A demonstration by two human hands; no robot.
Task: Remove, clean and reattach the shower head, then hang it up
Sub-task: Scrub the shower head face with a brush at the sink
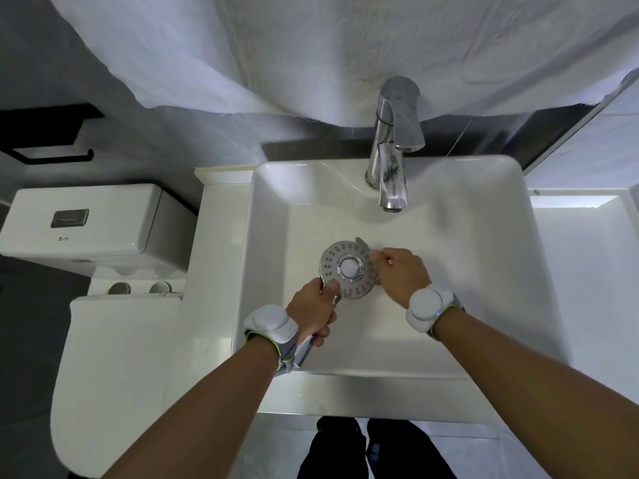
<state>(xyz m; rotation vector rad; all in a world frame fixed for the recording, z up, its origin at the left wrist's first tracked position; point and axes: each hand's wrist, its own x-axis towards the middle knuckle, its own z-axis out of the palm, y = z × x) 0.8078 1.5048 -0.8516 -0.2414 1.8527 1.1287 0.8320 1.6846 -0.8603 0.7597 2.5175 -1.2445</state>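
Observation:
A round chrome shower head [348,269] with a ring of nozzle holes faces up over the white sink basin [273,236]. My left hand [313,311] grips its handle, which runs down past my wrist. My right hand [399,276] is at the head's right rim, fingers curled and pinching something small there; what it pinches is blurred. A grey edge shows behind the head's upper right rim.
A chrome faucet [392,143] stands at the back of the basin, spout over the bowl. A white cloth [311,46] hangs over the wall above. A toilet with its tank [90,219] stands to the left. White counter surrounds the sink.

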